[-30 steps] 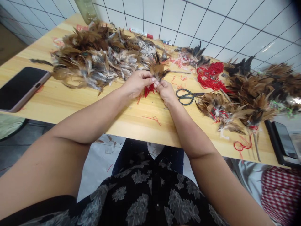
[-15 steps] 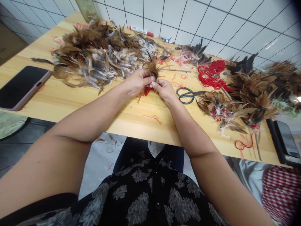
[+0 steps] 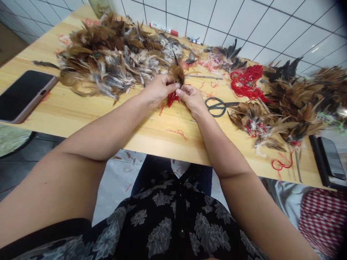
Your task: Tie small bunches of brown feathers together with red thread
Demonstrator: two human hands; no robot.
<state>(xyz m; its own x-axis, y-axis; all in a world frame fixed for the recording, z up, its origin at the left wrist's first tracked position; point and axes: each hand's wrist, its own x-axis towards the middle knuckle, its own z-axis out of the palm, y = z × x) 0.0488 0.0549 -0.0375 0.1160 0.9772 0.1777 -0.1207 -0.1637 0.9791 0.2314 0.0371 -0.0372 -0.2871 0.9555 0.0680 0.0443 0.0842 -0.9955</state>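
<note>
Your left hand (image 3: 162,88) is closed, thumb against fingers, on the base of a small bundle of brown and black feathers (image 3: 178,72), which rises just beyond its fingertips; your right hand (image 3: 191,98) is curled just beside it, thumb and forefinger drawn close together near the bundle's base, though whether they grip a strand I cannot tell. Over the last second the feathers have gone from a wide fan to a narrower, more gathered tuft; your two hands have stayed together throughout, so the bundle looks more compact and, I judge, easier to keep aligned at its base. A tuft of bright red thread (image 3: 172,99) hangs below your fingers, between the two hands; the black-handled metal scissors (image 3: 217,107) lie to the right of your right hand, unmoved; the tangled skein of red yarn (image 3: 246,82) sits farther right on the pale wooden desk (image 3: 151,135); the large heap of brown and grey feathers (image 3: 108,57) spreads beyond and left of your left hand.
</note>
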